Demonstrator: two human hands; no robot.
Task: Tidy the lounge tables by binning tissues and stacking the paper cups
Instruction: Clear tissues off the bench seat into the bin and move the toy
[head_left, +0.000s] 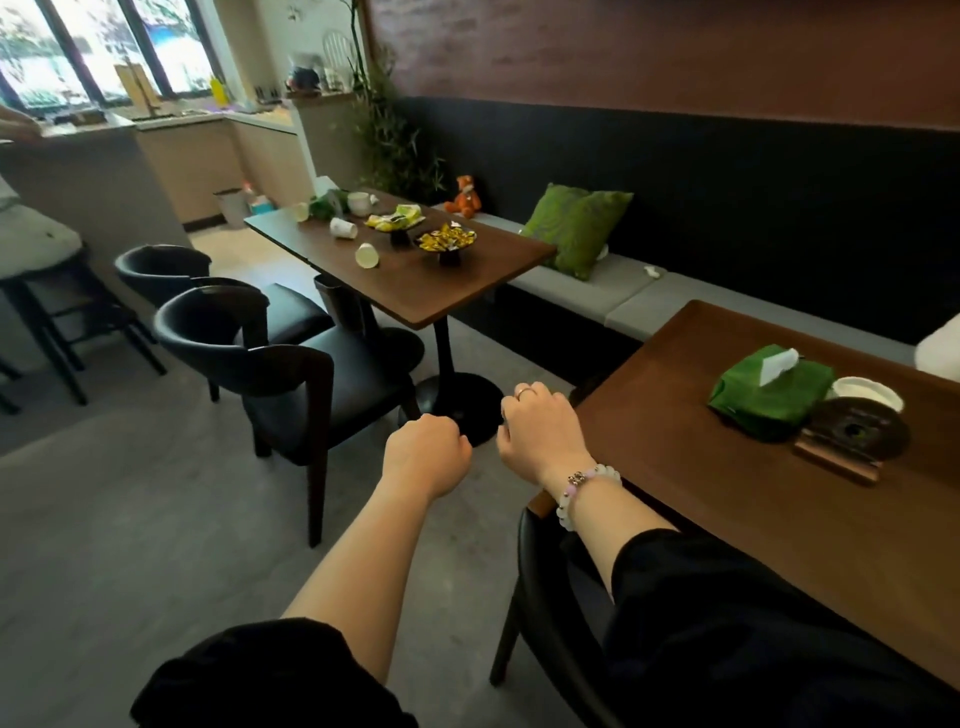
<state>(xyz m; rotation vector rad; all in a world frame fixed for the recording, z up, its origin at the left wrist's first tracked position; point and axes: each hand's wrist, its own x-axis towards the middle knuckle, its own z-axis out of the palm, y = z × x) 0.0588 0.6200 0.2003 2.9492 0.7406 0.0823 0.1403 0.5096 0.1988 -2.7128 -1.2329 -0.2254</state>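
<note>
- Head view, hands: the left hand (427, 451) and the right hand (540, 434) hang in the air over the floor between the two tables. Both are curled into loose fists, seen from the back. Nothing shows in either, though the palms are hidden.
- Head view, task things: three paper cups lie tipped on their sides on the far table (467, 296): the nearest cup (367, 255), a middle cup (343, 227) and a far cup (300, 211). They are well apart from the hands.
- Risk, rolling: the nearest cup lies close to the table edge on the chair side. I judge that a careless touch could roll it off onto the floor.
- Risk, knocking: a pedestal dish of yellow-wrapped sweets (447, 240) stands near that cup. An arm sweeping across for the cups could tip it and scatter the sweets.
- Risk, access: the black chairs (291, 353) stand tucked against that side, so a long reach over them may make the grip clumsy.
- Risk, missing things: a small white scrap (653, 271) lies on the grey bench. It may be a tissue but is too small to tell, and it is easily overlooked.
- Risk, binning: a dark bin (332, 299) stands under the far table, partly behind a chair, so a tossed tissue may miss it.
</note>
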